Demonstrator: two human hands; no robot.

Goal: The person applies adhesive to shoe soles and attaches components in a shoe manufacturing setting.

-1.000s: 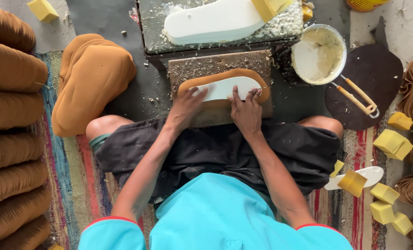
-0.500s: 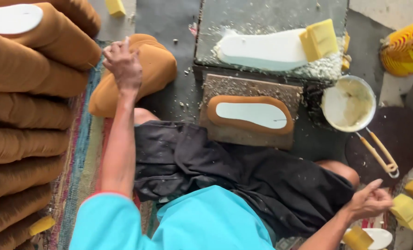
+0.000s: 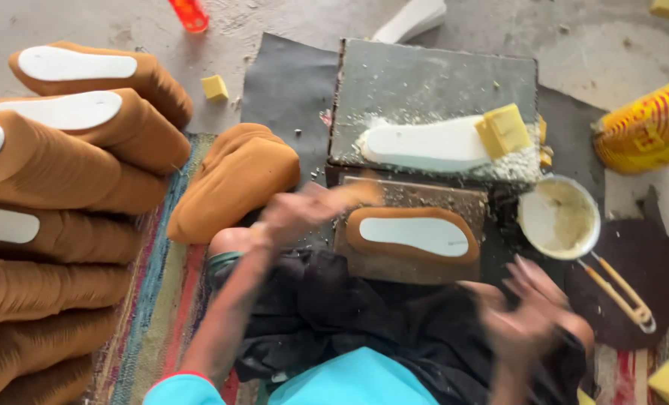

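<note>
Stacks of tan soles (image 3: 72, 172) tower at your far left, and your left hand (image 3: 300, 214) pinches a blurred tan piece (image 3: 357, 193) just beside the white-centred sole (image 3: 413, 236) on the block (image 3: 417, 266): seat it square, edges matched. Your right hand (image 3: 526, 311) hovers empty, fingers spread, near the glue bowl (image 3: 559, 217) on bare, crumb-strewn concrete (image 3: 289, 22).

Grey concrete floor (image 3: 289, 19) carrying a dark mat (image 3: 285, 90) at centre, a striped rug (image 3: 154, 300) lying near left, a stone slab (image 3: 432, 79) sitting on the mat, a yellow sponge block (image 3: 215, 88) resting far left, a yellow sack (image 3: 646, 135) lying right
</note>
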